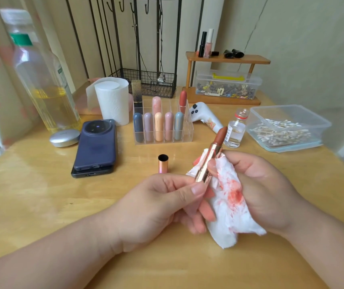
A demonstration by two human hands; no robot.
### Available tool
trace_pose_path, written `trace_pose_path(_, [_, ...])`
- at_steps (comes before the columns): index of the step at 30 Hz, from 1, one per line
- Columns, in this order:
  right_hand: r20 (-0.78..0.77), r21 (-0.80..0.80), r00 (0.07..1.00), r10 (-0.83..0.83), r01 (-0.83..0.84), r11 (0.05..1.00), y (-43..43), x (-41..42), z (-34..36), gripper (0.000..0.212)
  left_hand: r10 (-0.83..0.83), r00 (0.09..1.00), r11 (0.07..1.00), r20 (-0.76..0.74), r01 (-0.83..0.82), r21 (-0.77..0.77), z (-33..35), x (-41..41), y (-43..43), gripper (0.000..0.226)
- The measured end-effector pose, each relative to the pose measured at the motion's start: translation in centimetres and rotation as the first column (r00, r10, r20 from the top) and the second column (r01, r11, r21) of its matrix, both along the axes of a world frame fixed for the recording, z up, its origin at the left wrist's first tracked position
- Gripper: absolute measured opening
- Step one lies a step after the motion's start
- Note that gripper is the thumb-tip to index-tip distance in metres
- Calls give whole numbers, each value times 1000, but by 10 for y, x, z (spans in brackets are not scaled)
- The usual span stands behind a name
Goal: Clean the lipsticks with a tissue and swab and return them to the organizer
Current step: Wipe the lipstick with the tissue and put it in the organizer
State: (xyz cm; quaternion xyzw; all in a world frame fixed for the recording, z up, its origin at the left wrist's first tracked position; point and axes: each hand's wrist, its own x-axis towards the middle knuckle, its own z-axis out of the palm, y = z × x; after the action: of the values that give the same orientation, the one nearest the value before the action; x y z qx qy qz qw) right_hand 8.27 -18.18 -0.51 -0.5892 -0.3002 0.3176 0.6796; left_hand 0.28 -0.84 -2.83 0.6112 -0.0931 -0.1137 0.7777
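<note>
Both hands meet close in front, over the wooden table [41, 195]. The left hand [156, 207] pinches the lower end of a gold lipstick [210, 157] between thumb and fingers. The right hand [265, 192] is curled round a crumpled white tissue [227, 207], smeared red, and presses it against the tube. The lipstick tilts up and to the right, with its brown-red stick wound out and bare above the tissue.

At the far left stands a tall clear bottle [43, 80], partly filled with yellow liquid. A plastic box [288, 115] of cotton swabs [281, 132] sits at the far right. Two stacked phones [97, 144] lie left of centre, with a roll of tissue paper [112, 99] behind them. The clear organizer [187, 130] stands behind the hands and holds capped lipsticks upright in its rows. A small glass vial [235, 132] stands between the organizer and the swab box. The lipstick's cap [163, 163] stands upright, open end up, just left of the hands.
</note>
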Motion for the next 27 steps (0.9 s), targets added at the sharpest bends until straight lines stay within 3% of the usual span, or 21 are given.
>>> trace_pose_path(4, [25,4,999,-37,37,999,0,3,-2,43,164,985,983,58,-168,71,0,0,-3,19])
trace_pose_path(8, [-30,66,999,37,-35,997,-3,7,2,27,197,978,979,68,-200,41,2,-2,-5,24])
trace_pose_path(11, [-120,103,992,46,-34,994,-6,14,6,41,196,980,980,44,-197,30,2,-2,-3,28])
trace_pose_path(17, [-141,149,990,11,11,989,-7,18,-1,58,72,997,997,37,-71,-18,3,-3,-1,27])
trace_pose_path(23, [-134,189,991,12,14,982,-4,11,-3,48,-119,993,989,-5,118,-90,6,-4,1,31])
trace_pose_path(27, [-59,135,998,-30,38,990,-3,9,-2,46,-108,994,992,-5,107,-72,7,-3,1,24])
